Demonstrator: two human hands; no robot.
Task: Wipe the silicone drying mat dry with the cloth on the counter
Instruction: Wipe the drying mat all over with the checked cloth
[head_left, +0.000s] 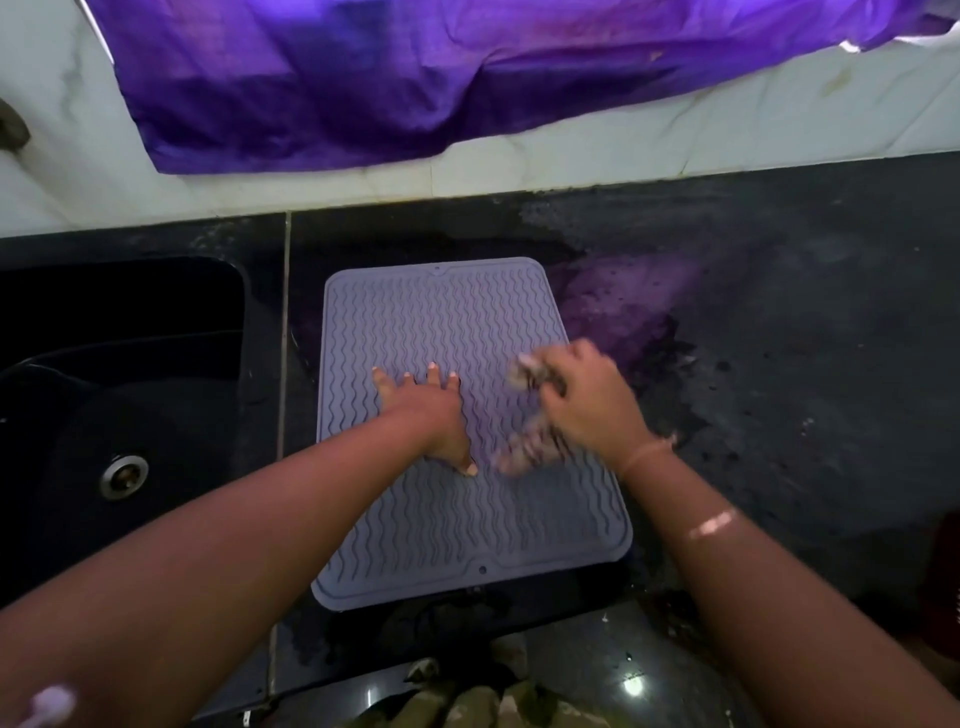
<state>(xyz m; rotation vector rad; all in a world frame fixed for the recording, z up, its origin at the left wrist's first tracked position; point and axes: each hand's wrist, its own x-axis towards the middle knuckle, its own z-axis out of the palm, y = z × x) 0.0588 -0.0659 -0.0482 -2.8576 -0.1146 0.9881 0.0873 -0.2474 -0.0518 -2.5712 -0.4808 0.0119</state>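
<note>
Sink (119, 364) on the left comes first: a black basin set into the dark counter (779, 364), and all I can make out in it is the round metal drain (123, 475) near its front.

Just right of the sink, past a seam in the counter, the grey silicone drying mat (441, 312) lies flat. It has wavy ridges and a raised rim, with one short edge toward the wall and the other toward me.

From my feed, the left hand (431, 415) lies palm down on the middle of the mat. Its fingers are straight and spread and hold nothing, and the thumb points back toward me.

The right hand (582, 395) is over the mat's right side with its fingers curled tight round the cloth (535, 447). One bunch of cloth shows past the knuckles and a longer tail trails below the palm onto the mat. That hand and the cloth are smeared with blur, so I cannot tell the cloth's pattern or how much of it touches the ridges. A thin bracelet (647, 452) sits on the right wrist.

Behind the counter, a purple fabric (415, 78) hangs down over the pale wall tiles (727, 119), and the counter beside the mat's far right corner carries a purple sheen.
</note>
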